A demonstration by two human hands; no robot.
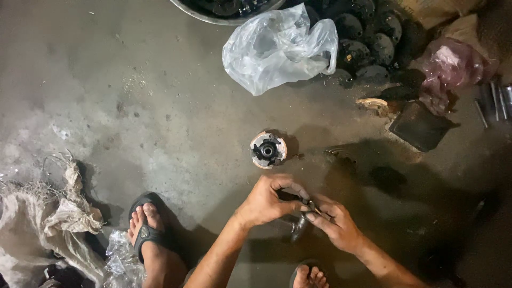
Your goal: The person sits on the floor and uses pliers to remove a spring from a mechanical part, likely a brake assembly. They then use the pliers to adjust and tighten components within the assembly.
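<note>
You've got a small dark metal part (302,207) pinched btwn left hand (265,201) and right hand (333,224), both closed on it, near the round hub (268,150) w/ dim light, so I'd judge it could slip onto the floor (160,106).

The scene is dim, lit by one harsh source from the upper left. The concrete floor (160,106) glows pale grey in the middle and falls off to near black along the right edge and lower right corner. The clear plastic bag (277,48) catches bright glare. Long shadows stretch right from the round metal part (268,150) and under both hands. Fine detail is soft and grainy; the small piece between the fingers is too blurred to make out.
</note>
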